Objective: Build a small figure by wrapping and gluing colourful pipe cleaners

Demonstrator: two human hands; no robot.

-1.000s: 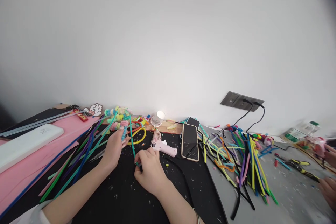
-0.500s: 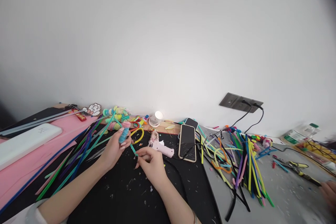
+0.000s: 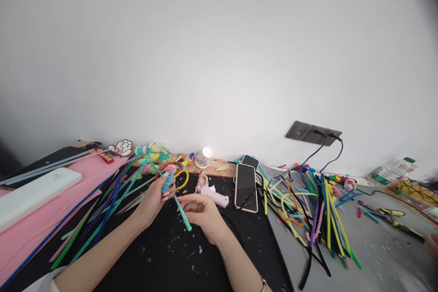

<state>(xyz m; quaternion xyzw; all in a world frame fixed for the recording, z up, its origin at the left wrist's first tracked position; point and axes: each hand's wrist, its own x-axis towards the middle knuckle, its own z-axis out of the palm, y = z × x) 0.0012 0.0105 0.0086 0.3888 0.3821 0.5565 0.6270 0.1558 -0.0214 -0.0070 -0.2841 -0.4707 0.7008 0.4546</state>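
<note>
My left hand is closed around a small coil of blue and pink pipe cleaner held upright above the black mat. A teal pipe cleaner runs down from the coil towards me. My right hand lies just right of that teal stem, palm partly up, fingers loosely curled and touching it near its lower end. A pink glue gun rests on the mat right behind my right hand.
Long pipe cleaners fan out on the left over pink paper, beside a white case. Two phones lie mid-table. A heap of coloured pipe cleaners, cables, a wall socket and pliers sit right. Another person's hand shows at the right edge.
My left hand has shifted right and a little down with the coil. The teal stem has swung out towards me, and my right hand has opened from a pinch near its tip.
</note>
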